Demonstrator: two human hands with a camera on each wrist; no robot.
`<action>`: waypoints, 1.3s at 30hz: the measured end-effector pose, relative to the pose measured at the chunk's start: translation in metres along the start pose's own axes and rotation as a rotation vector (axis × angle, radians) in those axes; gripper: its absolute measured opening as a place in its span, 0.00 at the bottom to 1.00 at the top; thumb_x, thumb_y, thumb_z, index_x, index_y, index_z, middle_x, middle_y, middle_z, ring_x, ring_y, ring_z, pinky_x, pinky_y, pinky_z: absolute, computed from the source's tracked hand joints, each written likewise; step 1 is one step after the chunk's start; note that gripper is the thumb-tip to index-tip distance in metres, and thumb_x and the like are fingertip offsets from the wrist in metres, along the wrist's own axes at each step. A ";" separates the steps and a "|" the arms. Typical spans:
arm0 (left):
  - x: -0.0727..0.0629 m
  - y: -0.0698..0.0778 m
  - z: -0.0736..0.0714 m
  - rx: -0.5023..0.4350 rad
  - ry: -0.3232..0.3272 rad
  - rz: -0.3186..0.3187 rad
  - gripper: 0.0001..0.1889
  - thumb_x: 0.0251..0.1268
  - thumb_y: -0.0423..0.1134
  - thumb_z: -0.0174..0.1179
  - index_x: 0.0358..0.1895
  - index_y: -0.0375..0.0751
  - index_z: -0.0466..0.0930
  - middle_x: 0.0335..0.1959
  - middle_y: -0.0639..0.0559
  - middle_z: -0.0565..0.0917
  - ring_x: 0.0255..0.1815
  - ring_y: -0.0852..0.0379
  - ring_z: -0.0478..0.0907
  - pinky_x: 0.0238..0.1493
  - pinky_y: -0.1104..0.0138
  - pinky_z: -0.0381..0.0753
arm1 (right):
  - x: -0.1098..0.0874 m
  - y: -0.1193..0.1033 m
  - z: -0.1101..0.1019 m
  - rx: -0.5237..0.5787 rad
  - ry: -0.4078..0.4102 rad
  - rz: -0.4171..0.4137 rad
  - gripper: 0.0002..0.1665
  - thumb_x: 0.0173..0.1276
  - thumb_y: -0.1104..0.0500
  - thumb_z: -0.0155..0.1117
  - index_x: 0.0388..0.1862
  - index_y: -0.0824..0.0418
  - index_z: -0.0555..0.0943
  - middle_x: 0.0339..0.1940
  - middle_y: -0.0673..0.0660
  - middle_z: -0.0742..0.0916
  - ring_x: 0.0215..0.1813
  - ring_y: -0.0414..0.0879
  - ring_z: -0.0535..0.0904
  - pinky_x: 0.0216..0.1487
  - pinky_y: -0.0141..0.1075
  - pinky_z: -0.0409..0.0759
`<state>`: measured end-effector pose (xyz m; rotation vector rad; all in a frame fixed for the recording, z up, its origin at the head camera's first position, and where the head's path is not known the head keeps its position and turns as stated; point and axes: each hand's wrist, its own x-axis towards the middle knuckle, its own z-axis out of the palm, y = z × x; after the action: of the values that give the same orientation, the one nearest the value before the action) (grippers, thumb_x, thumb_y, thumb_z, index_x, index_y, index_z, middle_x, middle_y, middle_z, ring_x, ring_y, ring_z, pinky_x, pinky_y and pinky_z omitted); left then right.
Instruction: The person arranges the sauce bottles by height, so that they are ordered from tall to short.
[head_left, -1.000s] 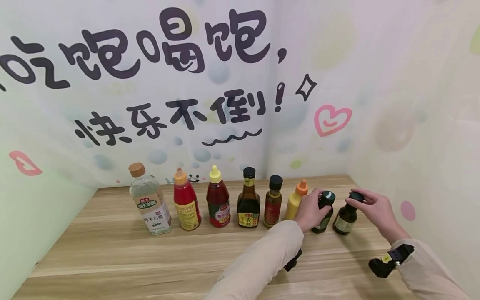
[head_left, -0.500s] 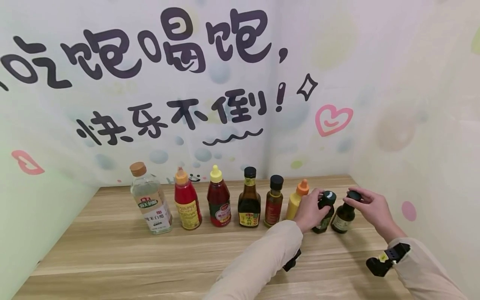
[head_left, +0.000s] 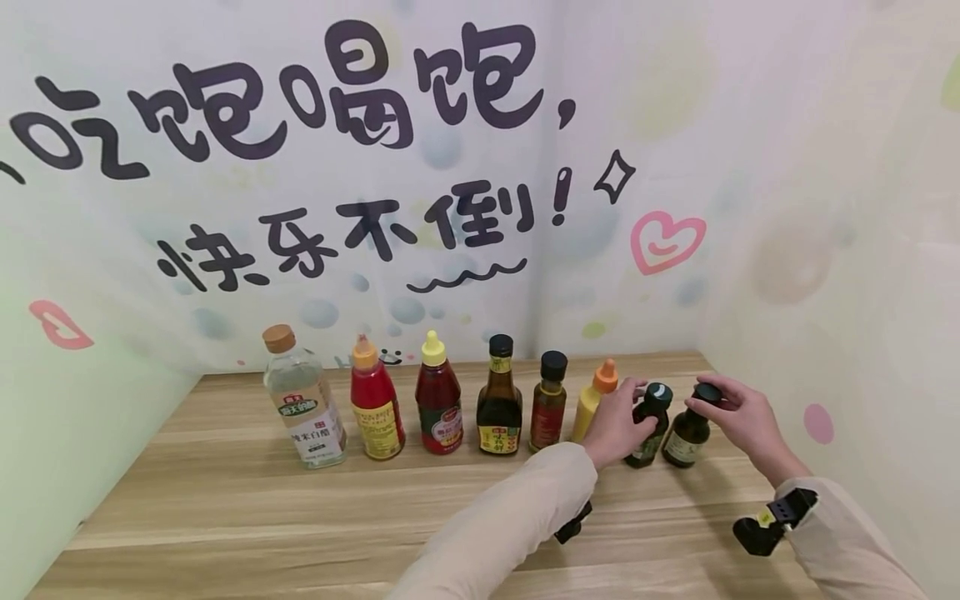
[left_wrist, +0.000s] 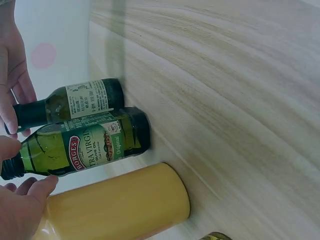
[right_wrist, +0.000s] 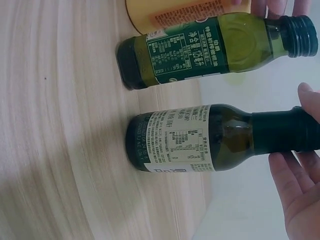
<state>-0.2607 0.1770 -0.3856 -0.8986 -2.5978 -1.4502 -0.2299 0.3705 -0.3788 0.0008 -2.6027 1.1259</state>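
Observation:
My right hand [head_left: 746, 417] pinches the black-capped neck of a small dark green glass bottle [head_left: 685, 446] with a cream label, which stands upright at the row's right end. In the right wrist view, thumb and fingers lie on either side of that neck. Just left of it stands an olive oil bottle [left_wrist: 80, 150] with a green label and dark cap. My left hand [head_left: 617, 429] is at its upper part, fingers loosely spread about the neck; whether they touch the glass is hard to tell. A yellow squeeze bottle [left_wrist: 120, 205] stands beside, partly hidden by the left hand.
Leftward along the wooden table [head_left: 300, 533] stand a small bottle with a red label [head_left: 547, 421], a dark sauce bottle [head_left: 500, 408], two red squeeze bottles [head_left: 438, 408] and a clear white vinegar bottle [head_left: 306, 408]. A printed cloth wall [head_left: 480, 317] rises behind.
The right hand has shifted the dark bottle slightly left, closer to the olive oil bottle. My left hand has loosened and drawn back a little to the left from the olive oil bottle.

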 end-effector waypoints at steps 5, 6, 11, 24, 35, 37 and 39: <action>-0.005 -0.002 -0.004 0.026 -0.016 0.031 0.25 0.55 0.36 0.61 0.57 0.44 0.66 0.53 0.52 0.74 0.53 0.62 0.70 0.48 0.76 0.70 | 0.000 -0.002 0.000 0.003 -0.008 -0.002 0.33 0.59 0.50 0.61 0.58 0.69 0.68 0.52 0.72 0.75 0.33 0.19 0.68 0.32 0.27 0.76; -0.006 -0.003 -0.005 0.028 -0.019 0.035 0.25 0.55 0.36 0.61 0.57 0.43 0.65 0.53 0.52 0.73 0.53 0.62 0.70 0.48 0.76 0.70 | -0.001 -0.002 0.000 0.003 -0.008 -0.004 0.33 0.59 0.50 0.61 0.57 0.69 0.68 0.51 0.72 0.75 0.33 0.19 0.68 0.32 0.27 0.76; -0.011 -0.004 -0.009 0.039 -0.024 0.029 0.26 0.55 0.35 0.61 0.58 0.42 0.64 0.54 0.51 0.73 0.54 0.62 0.70 0.49 0.77 0.69 | 0.000 -0.001 0.001 0.008 -0.008 -0.017 0.33 0.59 0.51 0.61 0.57 0.70 0.68 0.51 0.72 0.75 0.33 0.18 0.68 0.31 0.27 0.76; -0.034 -0.012 -0.040 -0.040 -0.162 0.119 0.26 0.58 0.36 0.58 0.60 0.42 0.63 0.54 0.51 0.74 0.52 0.62 0.71 0.50 0.76 0.69 | 0.001 -0.004 -0.002 -0.037 -0.040 -0.008 0.35 0.60 0.50 0.60 0.61 0.69 0.65 0.53 0.73 0.73 0.40 0.36 0.76 0.32 0.31 0.77; -0.060 -0.036 -0.094 0.001 -0.213 0.189 0.24 0.59 0.35 0.57 0.59 0.38 0.63 0.52 0.47 0.76 0.50 0.59 0.73 0.48 0.74 0.71 | -0.003 -0.008 -0.009 -0.069 -0.072 -0.016 0.40 0.62 0.48 0.57 0.65 0.69 0.58 0.58 0.73 0.69 0.55 0.68 0.66 0.44 0.53 0.71; -0.062 -0.039 -0.103 0.001 -0.212 0.191 0.24 0.59 0.35 0.56 0.59 0.38 0.63 0.52 0.47 0.75 0.50 0.59 0.74 0.48 0.74 0.72 | -0.004 -0.010 -0.010 -0.091 -0.070 -0.038 0.39 0.62 0.48 0.57 0.64 0.69 0.59 0.57 0.73 0.69 0.54 0.68 0.66 0.43 0.53 0.72; -0.064 -0.041 -0.110 0.011 -0.206 0.189 0.23 0.59 0.34 0.57 0.59 0.39 0.64 0.51 0.48 0.76 0.49 0.60 0.74 0.48 0.73 0.72 | -0.005 -0.012 -0.012 -0.111 -0.073 -0.063 0.38 0.63 0.49 0.57 0.64 0.70 0.59 0.57 0.73 0.69 0.54 0.68 0.66 0.43 0.52 0.71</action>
<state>-0.2545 0.0432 -0.3744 -1.3164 -2.5663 -1.3587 -0.2205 0.3702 -0.3642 0.1006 -2.7059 0.9768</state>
